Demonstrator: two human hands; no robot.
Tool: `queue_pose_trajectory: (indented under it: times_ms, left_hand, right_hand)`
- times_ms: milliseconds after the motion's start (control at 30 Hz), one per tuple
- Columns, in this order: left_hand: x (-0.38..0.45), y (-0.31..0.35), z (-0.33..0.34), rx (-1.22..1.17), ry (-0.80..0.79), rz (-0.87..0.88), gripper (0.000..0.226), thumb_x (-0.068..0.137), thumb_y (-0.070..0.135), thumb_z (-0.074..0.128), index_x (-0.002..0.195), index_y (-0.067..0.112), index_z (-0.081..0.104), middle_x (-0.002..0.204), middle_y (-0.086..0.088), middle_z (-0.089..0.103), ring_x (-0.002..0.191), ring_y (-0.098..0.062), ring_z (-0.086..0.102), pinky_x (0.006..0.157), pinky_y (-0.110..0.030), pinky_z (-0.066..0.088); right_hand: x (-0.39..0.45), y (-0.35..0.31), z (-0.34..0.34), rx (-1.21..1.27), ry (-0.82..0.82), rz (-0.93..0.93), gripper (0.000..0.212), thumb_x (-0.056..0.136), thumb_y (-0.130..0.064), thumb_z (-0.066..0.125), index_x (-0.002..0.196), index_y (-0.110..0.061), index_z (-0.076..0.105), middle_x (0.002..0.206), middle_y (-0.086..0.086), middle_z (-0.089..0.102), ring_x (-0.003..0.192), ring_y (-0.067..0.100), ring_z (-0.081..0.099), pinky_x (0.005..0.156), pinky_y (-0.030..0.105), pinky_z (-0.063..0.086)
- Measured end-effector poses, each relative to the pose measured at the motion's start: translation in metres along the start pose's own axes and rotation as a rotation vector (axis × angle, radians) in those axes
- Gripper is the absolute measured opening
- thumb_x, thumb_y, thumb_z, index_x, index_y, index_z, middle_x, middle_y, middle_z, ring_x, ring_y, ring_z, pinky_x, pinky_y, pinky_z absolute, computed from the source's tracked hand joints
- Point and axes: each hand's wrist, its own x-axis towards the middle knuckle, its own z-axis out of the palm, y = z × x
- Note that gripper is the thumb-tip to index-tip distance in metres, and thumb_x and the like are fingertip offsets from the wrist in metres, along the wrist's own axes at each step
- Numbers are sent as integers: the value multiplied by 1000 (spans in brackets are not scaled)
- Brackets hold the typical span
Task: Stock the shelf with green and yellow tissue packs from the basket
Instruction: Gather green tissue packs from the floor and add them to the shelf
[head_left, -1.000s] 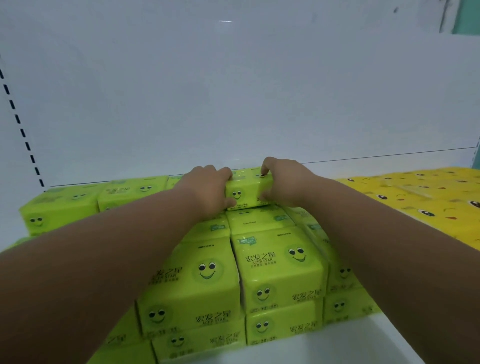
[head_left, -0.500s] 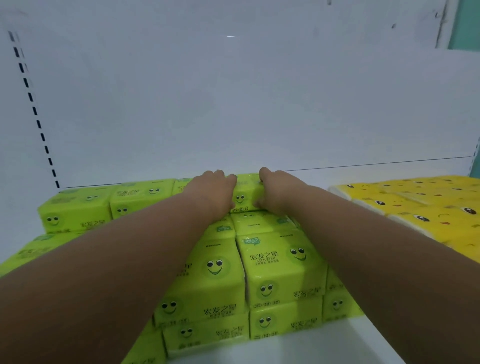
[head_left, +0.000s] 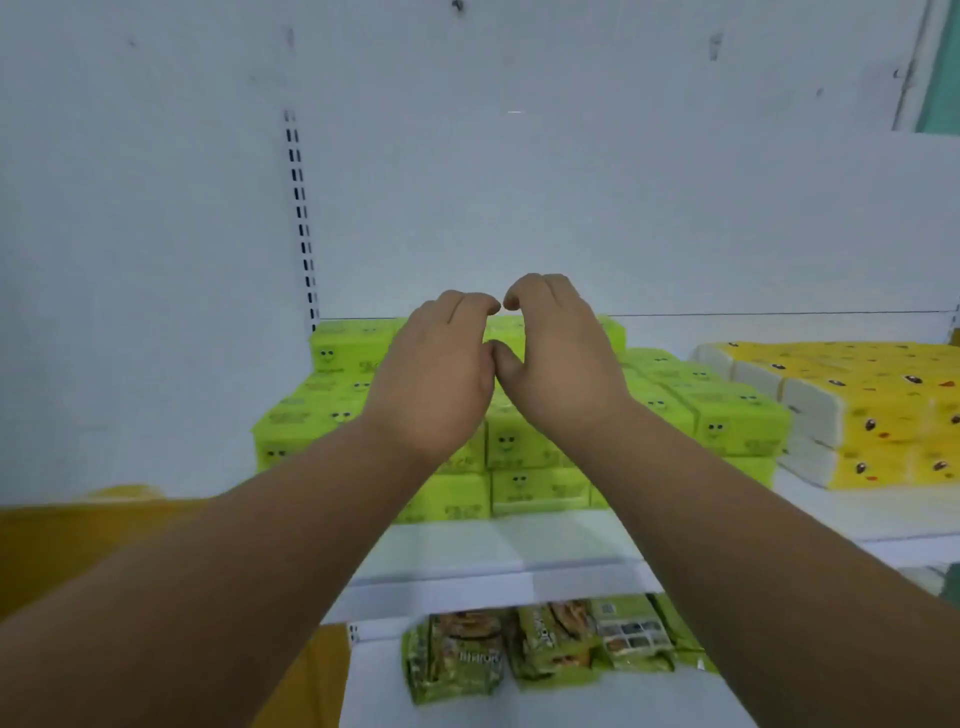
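Nearest the camera, snack packets (head_left: 545, 644) in green wrappers lie in a row on a lower white shelf (head_left: 519, 706), with a yellow-orange surface (head_left: 62, 540) showing at near left. Two bare forearms reach forward and up from the bottom corners toward the upper shelf (head_left: 498, 551), whose front strip is bare white. The left hand (head_left: 436, 374) and right hand (head_left: 558, 358) hang side by side in front of the green stack, thumbs meeting and fingertips almost touching; the fingers of both are loosely curled downward and hold nothing. Whether they rest on the packs beneath or hang just clear of them cannot be told. Behind and below the hands, the green packs (head_left: 524, 447), printed with smiling faces, stand stacked in stepped tiers that rise toward the back, filling the left part of the shelf. Just right of them, yellow packs (head_left: 872, 415) with small face prints sit in a lower block, their white ends facing the green stack. Farthest back, the white rear panel (head_left: 623, 208) rises behind everything, a slotted upright (head_left: 301, 218) running down it at far left. The frame is slightly blurred.
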Motion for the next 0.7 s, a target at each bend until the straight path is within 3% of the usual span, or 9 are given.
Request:
queue_pose_trajectory:
  times_ms: [100, 167, 267, 367, 500, 633, 700]
  left_hand:
    - [-68, -13, -65, 30, 83, -44, 35, 83, -1, 65, 118, 1, 62, 113, -14, 65, 102, -32, 60, 91, -30, 37]
    - [-117, -23, -104, 102, 55, -120, 35, 84, 0, 65, 119, 4, 62, 114, -12, 65, 103, -30, 60, 91, -30, 38]
    - [-197, -30, -161, 173, 8, -276, 35, 88, 3, 64, 122, 9, 61, 116, -7, 64, 106, -24, 59, 93, -25, 38]
    - [-277, -22, -217, 282, 17, -471, 35, 88, 4, 64, 121, 11, 62, 116, -5, 64, 106, -16, 53, 94, -16, 31]
    - [-376, 14, -280, 451, 67, -723, 32, 89, 6, 62, 119, 16, 62, 114, -2, 65, 102, -14, 52, 88, -21, 40]
    - [-469, 79, -316, 583, 90, -963, 35, 85, 8, 53, 119, 13, 62, 115, -4, 64, 103, -18, 55, 86, -19, 37]
    - [-511, 118, -324, 605, 76, -1073, 36, 86, 5, 54, 120, 11, 62, 116, -4, 64, 105, -18, 57, 85, -16, 36]
  right_hand:
    - [-41, -74, 10, 140, 9, -83, 34, 75, -7, 68, 107, -6, 58, 109, 10, 56, 101, 27, 53, 84, 34, 42]
    - [-70, -123, 21, 225, -27, -139, 35, 74, -2, 66, 108, -4, 59, 109, 11, 57, 102, 27, 53, 86, 29, 39]
    - [-118, -195, 33, 354, -142, -206, 35, 73, 0, 64, 107, -3, 59, 110, 11, 57, 103, 26, 53, 90, 27, 39]
    - [-171, -262, 42, 473, -303, -285, 35, 74, -3, 64, 108, -3, 60, 114, 11, 58, 108, 28, 54, 95, 33, 42]
    - [-249, -341, 37, 662, -482, -401, 26, 86, -10, 64, 112, -10, 60, 116, 5, 61, 107, 19, 55, 91, 11, 31]
    - [-342, -386, 15, 863, -656, -508, 25, 87, -11, 66, 111, -9, 59, 111, 4, 60, 100, 16, 55, 84, 18, 40]
    - [-391, -397, 3, 939, -758, -539, 30, 81, -6, 67, 110, -8, 59, 111, 6, 59, 102, 18, 53, 85, 18, 37]
